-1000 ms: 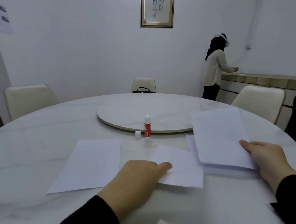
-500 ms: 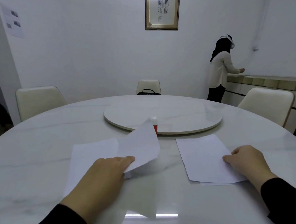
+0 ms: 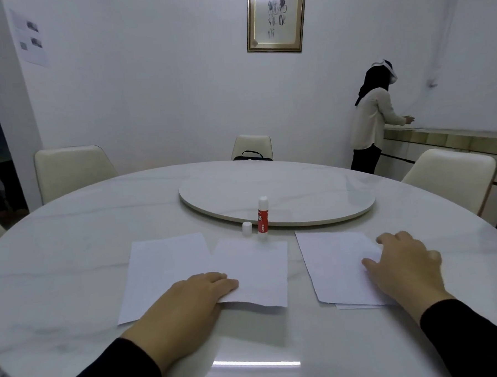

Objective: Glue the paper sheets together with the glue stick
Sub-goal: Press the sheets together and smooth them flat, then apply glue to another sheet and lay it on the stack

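Note:
Three lots of white paper lie on the round marble table (image 3: 71, 243). A left sheet (image 3: 162, 276) lies flat, and a middle sheet (image 3: 257, 271) overlaps its right edge. My left hand (image 3: 190, 301) holds the middle sheet's lower left corner, fingers on top and thumb hidden; the sheet's near edge is slightly raised. My right hand (image 3: 407, 266) rests with spread fingers on the right stack of sheets (image 3: 334, 264). The red glue stick (image 3: 262, 216) stands upright and uncapped behind the middle sheet, with its white cap (image 3: 246, 228) just to its left.
A round turntable (image 3: 299, 191) fills the table's centre behind the glue stick. Cream chairs (image 3: 71, 171) stand around the table, and the far one carries a black bag (image 3: 253, 156). A person (image 3: 373, 118) stands at a counter at the back right.
My left hand carried the middle sheet leftwards, lifted, and has laid it down over the left sheet's right edge. My right hand set the right stack flat and now rests on it.

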`<state>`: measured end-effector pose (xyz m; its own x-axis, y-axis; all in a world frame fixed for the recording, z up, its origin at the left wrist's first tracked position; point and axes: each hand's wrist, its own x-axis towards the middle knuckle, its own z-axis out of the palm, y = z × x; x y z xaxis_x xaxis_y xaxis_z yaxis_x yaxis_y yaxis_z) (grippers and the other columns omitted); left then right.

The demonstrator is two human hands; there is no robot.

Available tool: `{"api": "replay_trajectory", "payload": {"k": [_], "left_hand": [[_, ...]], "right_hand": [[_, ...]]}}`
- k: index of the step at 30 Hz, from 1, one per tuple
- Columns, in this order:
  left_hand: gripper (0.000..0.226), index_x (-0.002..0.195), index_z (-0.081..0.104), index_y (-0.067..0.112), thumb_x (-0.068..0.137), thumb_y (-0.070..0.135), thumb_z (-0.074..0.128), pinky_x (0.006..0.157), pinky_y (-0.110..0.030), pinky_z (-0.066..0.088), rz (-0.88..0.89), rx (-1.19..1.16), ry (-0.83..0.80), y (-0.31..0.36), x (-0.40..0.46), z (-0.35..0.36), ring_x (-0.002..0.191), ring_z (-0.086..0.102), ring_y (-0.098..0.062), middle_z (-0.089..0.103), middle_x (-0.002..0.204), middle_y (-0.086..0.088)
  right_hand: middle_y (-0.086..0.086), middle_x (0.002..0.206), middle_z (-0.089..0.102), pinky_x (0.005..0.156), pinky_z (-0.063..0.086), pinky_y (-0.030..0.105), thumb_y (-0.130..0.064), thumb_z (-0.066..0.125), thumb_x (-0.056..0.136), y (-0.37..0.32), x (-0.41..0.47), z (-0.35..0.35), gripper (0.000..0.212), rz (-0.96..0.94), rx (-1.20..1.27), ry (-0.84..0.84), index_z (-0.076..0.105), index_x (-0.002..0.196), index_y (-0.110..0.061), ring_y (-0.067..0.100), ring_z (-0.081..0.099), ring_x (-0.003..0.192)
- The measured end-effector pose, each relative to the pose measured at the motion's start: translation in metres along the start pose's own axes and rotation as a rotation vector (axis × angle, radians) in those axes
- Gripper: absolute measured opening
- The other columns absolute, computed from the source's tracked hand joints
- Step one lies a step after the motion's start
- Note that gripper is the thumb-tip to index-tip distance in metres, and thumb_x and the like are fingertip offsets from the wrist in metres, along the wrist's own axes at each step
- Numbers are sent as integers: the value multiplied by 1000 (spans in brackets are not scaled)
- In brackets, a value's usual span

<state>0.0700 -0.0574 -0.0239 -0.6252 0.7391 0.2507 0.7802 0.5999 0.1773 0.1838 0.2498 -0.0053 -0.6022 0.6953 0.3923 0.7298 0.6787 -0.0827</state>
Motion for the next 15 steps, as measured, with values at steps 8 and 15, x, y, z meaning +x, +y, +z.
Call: {"api": "replay_trajectory", "payload": {"k": [8,15], "left_hand": [[42,112,55,53,99,17,38,88,7,23,36,-413,63,-12,9,-7,109,42,23,51,120,40],[46,124,42,51,93,20,52,98,-5,26,-99,-466,81,-33,10,-12,119,40,11,44,133,32]], "right_hand": [[-31,141,24,106,10,11,-39,74,74,-51,-28,-12,79,-786,553,-135,29,138,-49,-10,17,132],[3,105,73,86,52,32,5,66,75,-81,-31,-32,31,-1000,541,356,75,99,-13,21,69,97]]}}
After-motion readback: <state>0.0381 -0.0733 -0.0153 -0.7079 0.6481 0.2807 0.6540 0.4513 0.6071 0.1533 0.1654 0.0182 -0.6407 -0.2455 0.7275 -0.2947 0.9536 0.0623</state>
